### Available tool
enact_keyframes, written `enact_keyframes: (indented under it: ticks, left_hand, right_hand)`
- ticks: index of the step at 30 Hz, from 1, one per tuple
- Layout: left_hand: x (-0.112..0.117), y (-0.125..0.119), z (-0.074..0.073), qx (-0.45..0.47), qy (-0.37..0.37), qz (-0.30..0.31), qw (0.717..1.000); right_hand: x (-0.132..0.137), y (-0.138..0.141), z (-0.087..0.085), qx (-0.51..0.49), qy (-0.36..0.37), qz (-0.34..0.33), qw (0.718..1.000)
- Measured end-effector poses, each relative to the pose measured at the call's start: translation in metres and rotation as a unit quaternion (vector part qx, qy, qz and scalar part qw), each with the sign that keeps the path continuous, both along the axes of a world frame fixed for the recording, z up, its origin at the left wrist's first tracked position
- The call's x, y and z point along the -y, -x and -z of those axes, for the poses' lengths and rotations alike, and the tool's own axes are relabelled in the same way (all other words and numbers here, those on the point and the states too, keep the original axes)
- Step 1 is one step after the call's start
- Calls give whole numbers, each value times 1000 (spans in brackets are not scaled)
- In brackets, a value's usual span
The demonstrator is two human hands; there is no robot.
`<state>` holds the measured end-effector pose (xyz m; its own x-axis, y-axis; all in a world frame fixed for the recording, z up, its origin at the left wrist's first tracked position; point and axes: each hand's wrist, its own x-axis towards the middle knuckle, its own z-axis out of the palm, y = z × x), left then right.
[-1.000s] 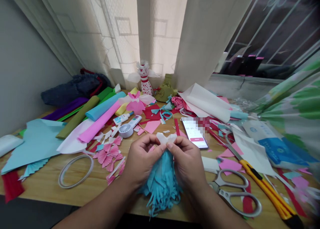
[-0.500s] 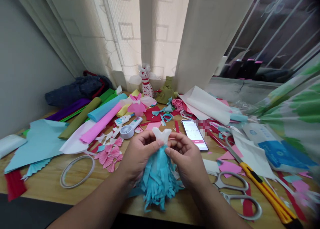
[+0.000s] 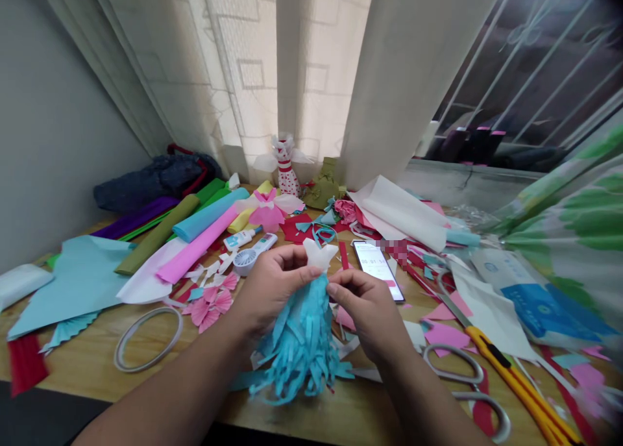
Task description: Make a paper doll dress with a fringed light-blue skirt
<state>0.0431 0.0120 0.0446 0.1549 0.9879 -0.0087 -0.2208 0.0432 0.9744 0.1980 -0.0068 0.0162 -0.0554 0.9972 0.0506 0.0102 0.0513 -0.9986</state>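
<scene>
While I hold the paper dress [image 3: 304, 316] up over the front middle of the desk [image 3: 82, 358], my left hand [image 3: 275, 290] wraps its narrow waist, the fingers [image 3: 311, 274] clamped on the paper just under the white bodice [image 3: 317, 254]. The blue fringed skirt [image 3: 296, 368] hangs below my palms, its lowest strands close to the desk. My right hand [image 3: 365, 313] sits just beside the waist, its fingers [image 3: 341, 291] drawn together near the top of the skirt, though I cannot tell whether they grip it. Just past that hand a phone [image 3: 374, 271] lies flat with its screen lit. Steel scissors [image 3: 455, 372] lie toward the front right corner, beside a yellow craft knife [image 3: 511, 374]. Beyond my left hand stand a small white fan [image 3: 246, 261] and a glue bottle [image 3: 238, 240], with pink paper fans [image 3: 207, 306] nearer the front edge and a roll of tape [image 3: 115, 357] toward the left. Rolled crepe paper [image 3: 195, 245] lies toward the back left.
</scene>
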Motion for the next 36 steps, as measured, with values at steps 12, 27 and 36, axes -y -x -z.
enact_keyframes:
  ticks: [12,27,36]
  left_hand:
    - [-4,-4,-6,-33,-12,17,999]
    - [-52,10,-12,-111,-106,0,988]
    - [-118,-6,23,-149,-86,16,985]
  right_hand:
    - [-15,-7,-20,79,-246,10,966]
    - [-33,-32,-29,-150,-114,125,974]
    - [-13,-69,9,-96,-80,175,977]
